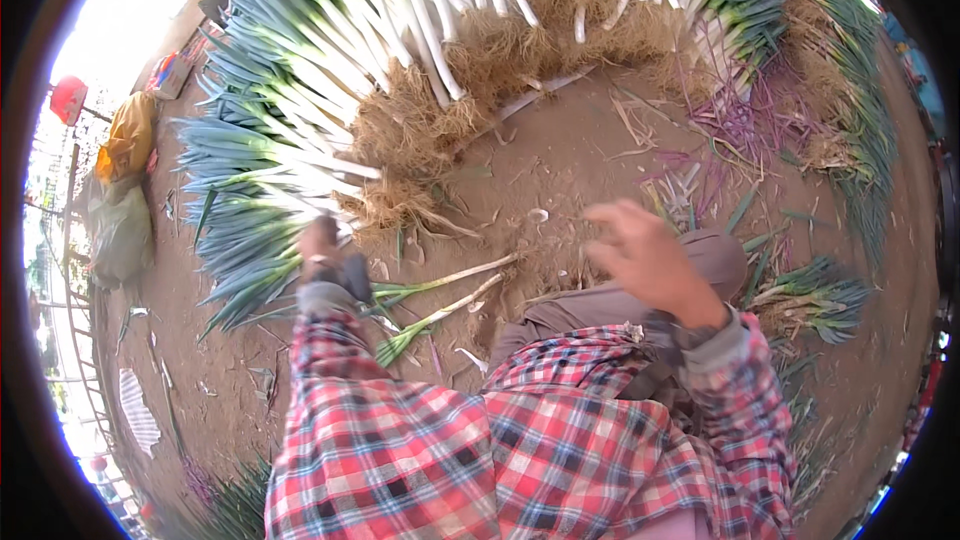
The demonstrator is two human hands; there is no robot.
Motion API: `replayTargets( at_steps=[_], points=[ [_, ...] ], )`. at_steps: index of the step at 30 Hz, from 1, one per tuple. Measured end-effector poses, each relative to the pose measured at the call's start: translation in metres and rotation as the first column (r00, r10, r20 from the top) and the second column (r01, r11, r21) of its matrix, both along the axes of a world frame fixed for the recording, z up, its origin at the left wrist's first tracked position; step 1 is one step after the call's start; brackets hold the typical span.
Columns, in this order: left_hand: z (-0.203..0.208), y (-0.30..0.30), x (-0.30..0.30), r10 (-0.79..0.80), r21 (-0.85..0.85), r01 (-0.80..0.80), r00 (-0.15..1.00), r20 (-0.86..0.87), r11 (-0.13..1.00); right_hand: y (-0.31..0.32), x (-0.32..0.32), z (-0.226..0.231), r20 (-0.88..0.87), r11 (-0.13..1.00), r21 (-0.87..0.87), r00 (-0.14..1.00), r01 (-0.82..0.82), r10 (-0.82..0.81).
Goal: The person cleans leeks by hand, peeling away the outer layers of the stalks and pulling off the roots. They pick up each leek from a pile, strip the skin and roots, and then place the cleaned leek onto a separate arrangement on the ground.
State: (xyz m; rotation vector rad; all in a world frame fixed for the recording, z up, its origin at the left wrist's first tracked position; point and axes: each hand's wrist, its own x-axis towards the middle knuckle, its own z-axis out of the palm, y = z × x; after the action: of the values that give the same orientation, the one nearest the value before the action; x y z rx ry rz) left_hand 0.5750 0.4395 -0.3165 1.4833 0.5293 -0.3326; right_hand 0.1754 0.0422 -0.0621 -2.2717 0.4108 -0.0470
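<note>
My left hand (322, 242), dark and blurred, reaches to the near left end of a curved pile of leeks (290, 145). It touches or hovers over their pale stalks. Its fingers are too hidden and smeared to show a grip. Over my bent knee (705, 258) my right hand (645, 258) is raised, blurred by motion, its fingers apart and nothing visible in them. Between the hands, two loose leeks (440, 318) lie on the soil, roots towards my knee and green ends towards my left forearm. The piled leeks have white stalks, blue-green leaves and brown hairy roots (415, 130) turned inward.
Purple stalks or peelings (745, 120) are strewn at right, beside a long heap of green stalks (850, 110). A smaller green bunch (815, 300) lies right of my knee. Yellow (128, 135) and pale bags (120, 225) stand at far left. Scraps litter the brown soil (560, 160).
</note>
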Motion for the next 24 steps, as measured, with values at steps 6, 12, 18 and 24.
replayTargets(
  at_steps=[6,12,18,24],
  points=[
    [0.095,-0.307,-0.182,-0.55,-0.395,0.512,0.835,0.02,0.763,-0.041,-0.127,0.017,0.143,0.721,0.281,0.715,0.633,-0.684],
    [0.205,-0.487,-0.361,-0.97,-0.691,0.722,0.142,0.196,-0.034,-0.029,-0.122,0.006,0.613,0.74,-0.148,0.648,0.656,-0.452],
    [0.191,-0.495,-0.568,-0.814,-0.7,0.421,-0.228,0.534,-0.577,-0.05,-0.271,-0.056,0.597,0.354,-0.169,0.382,0.92,-0.705],
    [0.19,-0.512,-0.619,-0.815,-0.662,0.669,-0.56,-0.15,-0.338,-0.092,-0.422,-0.231,0.134,-0.328,0.103,-0.34,0.939,-0.931]
  ],
)
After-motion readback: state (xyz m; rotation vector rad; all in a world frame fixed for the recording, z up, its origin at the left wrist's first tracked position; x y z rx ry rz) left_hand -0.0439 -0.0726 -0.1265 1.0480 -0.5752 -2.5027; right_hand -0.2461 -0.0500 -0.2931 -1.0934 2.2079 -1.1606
